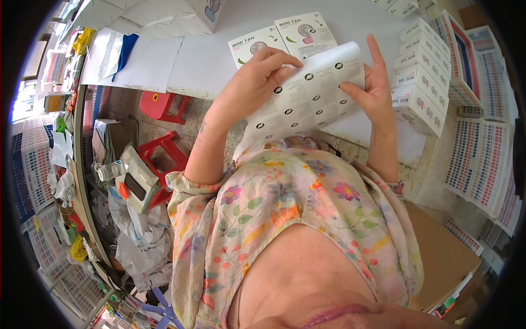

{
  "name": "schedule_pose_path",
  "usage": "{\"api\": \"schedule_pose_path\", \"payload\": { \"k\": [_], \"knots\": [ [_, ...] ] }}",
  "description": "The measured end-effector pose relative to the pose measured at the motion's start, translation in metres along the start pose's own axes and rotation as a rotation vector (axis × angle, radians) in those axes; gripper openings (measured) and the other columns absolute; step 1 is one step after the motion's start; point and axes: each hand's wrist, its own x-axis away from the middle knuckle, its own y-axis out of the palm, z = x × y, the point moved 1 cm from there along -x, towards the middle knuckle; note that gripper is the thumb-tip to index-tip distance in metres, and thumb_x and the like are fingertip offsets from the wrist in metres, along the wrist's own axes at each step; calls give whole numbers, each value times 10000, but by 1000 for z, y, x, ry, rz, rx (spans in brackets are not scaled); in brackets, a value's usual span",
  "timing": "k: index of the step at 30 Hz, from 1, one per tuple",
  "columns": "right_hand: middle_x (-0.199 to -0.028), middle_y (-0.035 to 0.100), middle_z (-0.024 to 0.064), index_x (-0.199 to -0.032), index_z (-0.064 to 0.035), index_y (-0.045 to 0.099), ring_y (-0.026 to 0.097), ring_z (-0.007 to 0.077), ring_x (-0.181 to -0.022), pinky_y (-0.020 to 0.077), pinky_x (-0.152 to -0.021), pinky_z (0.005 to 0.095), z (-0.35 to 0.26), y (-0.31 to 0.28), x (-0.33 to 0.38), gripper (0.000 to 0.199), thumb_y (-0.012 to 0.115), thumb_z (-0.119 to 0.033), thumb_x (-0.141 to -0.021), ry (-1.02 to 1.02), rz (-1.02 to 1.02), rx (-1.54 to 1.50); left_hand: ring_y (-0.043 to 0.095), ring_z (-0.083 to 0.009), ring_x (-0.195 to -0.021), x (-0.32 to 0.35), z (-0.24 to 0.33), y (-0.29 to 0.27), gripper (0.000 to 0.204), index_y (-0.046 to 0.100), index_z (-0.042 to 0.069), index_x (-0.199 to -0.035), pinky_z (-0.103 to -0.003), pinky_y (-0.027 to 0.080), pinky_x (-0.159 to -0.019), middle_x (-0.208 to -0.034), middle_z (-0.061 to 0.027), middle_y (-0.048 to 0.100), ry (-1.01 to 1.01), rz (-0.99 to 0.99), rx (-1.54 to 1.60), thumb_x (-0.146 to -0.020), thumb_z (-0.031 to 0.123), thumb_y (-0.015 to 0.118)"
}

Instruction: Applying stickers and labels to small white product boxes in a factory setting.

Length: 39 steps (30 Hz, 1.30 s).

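Evidently the person holds a white sticker sheet (309, 96) above the near edge of the tabletop (208, 60), both hands gripping it, probably so it stays flat enough to pick at. The left hand (252, 82) pinches the sheet's upper left edge with fingers (282, 60) curled over it; the right hand (375, 90) grasps the right edge, thumb on the face, index finger extended. The sheet's long axis runs from about eight o'clock up to two o'clock. Two flat white cards (282, 38) lie just beyond at twelve o'clock; stacked white boxes (422, 82) stand at three o'clock.
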Motion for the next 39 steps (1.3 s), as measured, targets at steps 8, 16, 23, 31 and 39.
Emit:
{"api": "schedule_pose_path", "payload": {
  "k": [8, 16, 23, 31, 39],
  "knots": [
    [-1187, 631, 81, -1476, -36, 361, 605, 147, -1071, 476, -939, 287, -4, 20, -1, 746, 695, 68, -817, 66, 24, 84, 651, -319, -866, 9, 32, -2, 260, 649, 79, -1083, -394, 514, -751, -974, -133, 652, -111, -119, -167, -902, 266, 656],
    [-1194, 620, 52, -1188, -41, 617, 579, 110, -1022, 468, -916, 255, -6, 17, -11, 393, 751, -5, -820, -199, -109, 566, 635, -300, -812, 17, 19, -5, 137, 653, 79, -944, -408, 491, -700, -844, -86, 656, -15, -14, -324, -867, 192, 669],
    [-951, 679, 8, -1099, -25, 668, 598, 82, -813, 493, -749, 230, 1, 33, -10, 233, 702, 0, -870, 81, -28, 358, 641, -254, -822, 16, 17, 6, 90, 663, 86, -878, -372, 453, -756, -874, -70, 680, 84, 150, -438, -860, 174, 667],
    [-1006, 680, 63, -1009, -18, 709, 633, 184, -873, 516, -755, 278, -3, 49, -19, 171, 699, 6, -840, -277, 47, 735, 616, -286, -782, 19, 19, 4, 125, 636, 38, -876, -377, 444, -746, -812, -81, 660, -40, 156, -483, -909, 158, 627],
    [-1069, 675, 67, -923, -67, 706, 607, 276, -1079, 508, -889, 337, -4, 65, -16, 148, 703, 34, -814, -642, 27, 959, 604, -346, -785, 20, 1, 0, 110, 629, 17, -866, -443, 461, -729, -781, -142, 636, -276, 160, -383, -905, 117, 607]
  ]
}}
